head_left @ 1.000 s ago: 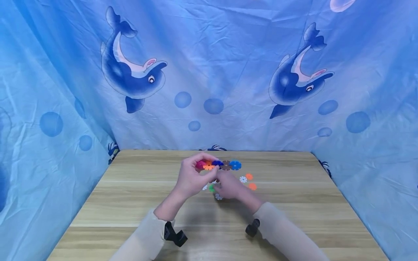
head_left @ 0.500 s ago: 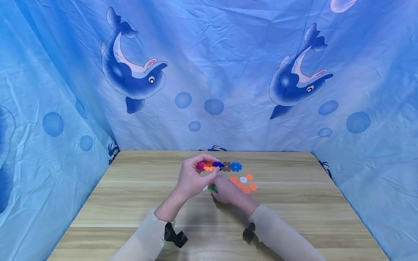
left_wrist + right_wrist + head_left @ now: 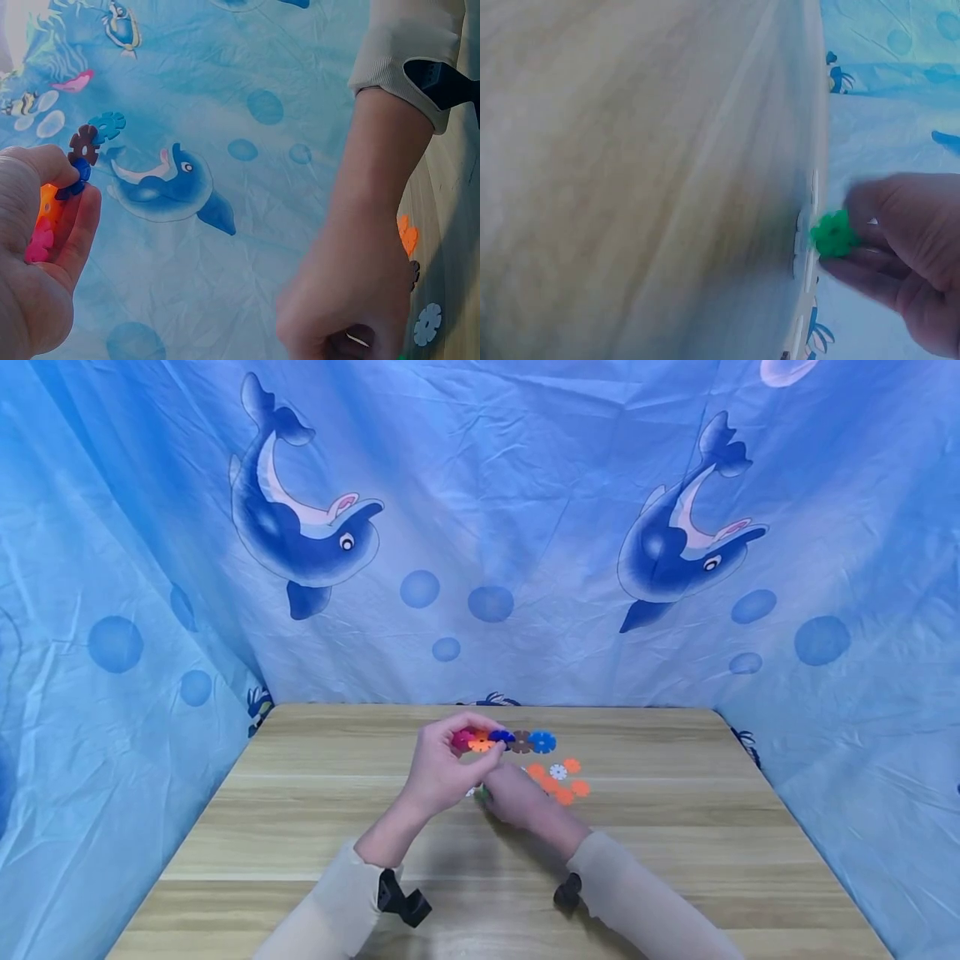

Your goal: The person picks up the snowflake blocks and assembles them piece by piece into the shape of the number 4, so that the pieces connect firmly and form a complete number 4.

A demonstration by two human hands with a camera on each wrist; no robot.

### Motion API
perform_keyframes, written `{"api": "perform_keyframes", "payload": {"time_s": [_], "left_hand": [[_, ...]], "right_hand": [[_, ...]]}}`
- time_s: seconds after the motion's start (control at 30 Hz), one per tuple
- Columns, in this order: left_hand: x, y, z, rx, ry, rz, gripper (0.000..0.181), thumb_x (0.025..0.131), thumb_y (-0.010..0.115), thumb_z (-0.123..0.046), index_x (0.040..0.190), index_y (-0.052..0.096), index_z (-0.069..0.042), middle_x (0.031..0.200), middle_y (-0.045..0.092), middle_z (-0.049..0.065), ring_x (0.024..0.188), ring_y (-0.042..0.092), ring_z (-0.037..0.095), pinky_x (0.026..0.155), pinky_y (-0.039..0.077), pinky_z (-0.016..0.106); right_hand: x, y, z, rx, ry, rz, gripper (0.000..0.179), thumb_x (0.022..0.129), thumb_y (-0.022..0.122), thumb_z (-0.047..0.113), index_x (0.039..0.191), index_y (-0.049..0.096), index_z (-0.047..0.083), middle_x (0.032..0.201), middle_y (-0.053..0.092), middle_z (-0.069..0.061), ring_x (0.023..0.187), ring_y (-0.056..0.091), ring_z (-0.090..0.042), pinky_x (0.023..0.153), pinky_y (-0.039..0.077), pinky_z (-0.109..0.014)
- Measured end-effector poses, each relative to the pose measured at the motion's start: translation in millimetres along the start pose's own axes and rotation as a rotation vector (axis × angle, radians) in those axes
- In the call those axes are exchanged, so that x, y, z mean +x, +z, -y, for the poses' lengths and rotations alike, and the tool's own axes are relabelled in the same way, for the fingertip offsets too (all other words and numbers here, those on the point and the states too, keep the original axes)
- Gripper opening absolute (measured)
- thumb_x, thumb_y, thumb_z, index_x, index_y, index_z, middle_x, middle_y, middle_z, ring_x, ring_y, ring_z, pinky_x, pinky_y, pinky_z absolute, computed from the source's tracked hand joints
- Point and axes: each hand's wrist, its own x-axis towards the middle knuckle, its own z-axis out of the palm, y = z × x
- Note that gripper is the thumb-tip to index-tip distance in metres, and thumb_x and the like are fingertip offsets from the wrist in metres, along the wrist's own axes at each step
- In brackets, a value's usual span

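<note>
My left hand (image 3: 442, 764) pinches a chain of joined plastic snowflake discs by the dark blue disc (image 3: 79, 176), between thumb and fingers. Outward from there run a brown disc (image 3: 522, 742) and a light blue disc (image 3: 542, 742). Toward the palm sit an orange disc (image 3: 49, 202) and a pink disc (image 3: 40, 240). Low over the table and just below the left hand, my right hand (image 3: 517, 797) pinches a green snowflake disc (image 3: 832, 234) at its fingertips. In the head view the right hand hides most of that green piece.
Several loose orange discs (image 3: 564, 796) and a white disc (image 3: 558, 772) lie on the wooden table (image 3: 315, 827) to the right of the hands. Another white disc (image 3: 428, 325) shows in the left wrist view. A blue dolphin-print curtain (image 3: 495, 510) encloses the back and sides.
My right hand has shifted slightly left and down, uncovering several orange discs, and has taken hold of the green disc. The left hand keeps the chain in nearly the same spot.
</note>
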Motion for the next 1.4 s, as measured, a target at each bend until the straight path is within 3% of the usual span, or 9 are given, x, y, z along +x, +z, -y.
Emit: {"api": "perform_keyframes", "payload": {"time_s": [0.2, 0.3, 0.4, 0.53, 0.8, 0.9, 1.0, 1.17, 1.4], "left_hand": [[-0.8, 0.2, 0.4, 0.018, 0.0, 0.0, 0.015, 0.091, 0.08, -0.002, 0.104, 0.079, -0.008, 0.104, 0.08, 0.011, 0.084, 0.072, 0.011, 0.068, 0.063, 0.027], [-1.4, -0.5, 0.6, 0.01, -0.009, 0.004, 0.016, 0.09, 0.08, 0.001, 0.104, 0.079, -0.007, 0.104, 0.08, 0.012, 0.086, 0.073, 0.01, 0.071, 0.065, 0.027], [-1.7, -1.0, 1.5, -0.005, -0.013, 0.008, 0.017, 0.09, 0.08, 0.002, 0.105, 0.078, -0.005, 0.104, 0.079, 0.013, 0.087, 0.074, 0.011, 0.073, 0.066, 0.026], [-2.0, -1.9, 2.4, -0.016, -0.02, 0.006, 0.017, 0.089, 0.08, 0.003, 0.104, 0.078, -0.004, 0.104, 0.078, 0.014, 0.086, 0.074, 0.011, 0.072, 0.065, 0.024], [-4.6, -5.5, 2.7, 0.001, -0.055, 0.01, 0.017, 0.09, 0.08, 0.001, 0.105, 0.078, -0.006, 0.107, 0.078, 0.013, 0.086, 0.074, 0.012, 0.07, 0.065, 0.025], [-4.9, -8.1, 3.1, 0.015, -0.061, 0.004, 0.016, 0.09, 0.08, 0.0, 0.105, 0.078, -0.007, 0.107, 0.078, 0.012, 0.084, 0.074, 0.012, 0.066, 0.064, 0.026], [-3.7, -9.9, 4.2, 0.017, -0.064, -0.001, 0.016, 0.09, 0.08, 0.001, 0.105, 0.078, -0.007, 0.107, 0.078, 0.013, 0.082, 0.073, 0.011, 0.063, 0.063, 0.026], [-1.7, -11.1, 7.5, -0.003, -0.074, 0.006, 0.017, 0.09, 0.08, 0.001, 0.105, 0.078, -0.005, 0.107, 0.078, 0.015, 0.081, 0.075, 0.01, 0.065, 0.065, 0.029], [-1.4, -10.4, 10.7, -0.009, -0.081, 0.005, 0.017, 0.09, 0.08, 0.002, 0.105, 0.077, -0.003, 0.108, 0.077, 0.016, 0.082, 0.075, 0.009, 0.068, 0.066, 0.03]], "right_hand": [[-9.6, -14, -5, 0.034, 0.022, -0.144, 0.013, 0.098, 0.068, 0.005, 0.107, 0.074, 0.012, 0.085, 0.071, 0.003, 0.071, 0.061, -0.009, 0.067, 0.055, -0.024], [-17.8, -28, -9, 0.08, 0.012, -0.251, 0.023, 0.098, 0.071, 0.006, 0.121, 0.073, 0.009, 0.104, 0.077, -0.003, 0.086, 0.073, -0.015, 0.078, 0.065, -0.032], [-26.8, -42, -15, 0.062, -0.021, -0.376, 0.028, 0.097, 0.076, 0.007, 0.125, 0.073, 0.007, 0.111, 0.08, -0.007, 0.093, 0.079, -0.019, 0.082, 0.068, -0.035], [-40.6, -59, -21, 0.02, -0.061, -0.494, 0.024, 0.093, 0.081, 0.005, 0.117, 0.077, 0.007, 0.104, 0.081, -0.009, 0.082, 0.077, -0.021, 0.071, 0.065, -0.035], [-71.3, -81, -29, 0.073, -0.133, -0.687, 0.021, 0.085, 0.084, -0.004, 0.102, 0.08, 0.009, 0.098, 0.082, -0.006, 0.09, 0.08, -0.023, 0.08, 0.068, -0.042], [-81.2, -89, -30, 0.089, -0.179, -0.778, 0.022, 0.082, 0.083, -0.009, 0.096, 0.079, 0.009, 0.096, 0.082, -0.006, 0.086, 0.08, -0.023, 0.079, 0.067, -0.037], [-89.4, -99, -27, 0.099, -0.204, -0.846, 0.023, 0.08, 0.084, -0.01, 0.094, 0.08, 0.009, 0.097, 0.083, -0.007, 0.085, 0.081, -0.024, 0.083, 0.065, -0.023], [-98.8, -113, -17, 0.129, -0.231, -0.915, 0.024, 0.08, 0.084, -0.01, 0.092, 0.081, 0.01, 0.098, 0.084, -0.009, 0.088, 0.082, -0.027, 0.091, 0.056, -0.007], [-101.5, -122, -6, 0.159, -0.349, -0.962, 0.029, 0.075, 0.084, -0.015, 0.091, 0.081, 0.009, 0.094, 0.083, -0.01, 0.091, 0.082, -0.027, 0.097, 0.057, -0.012]]}}
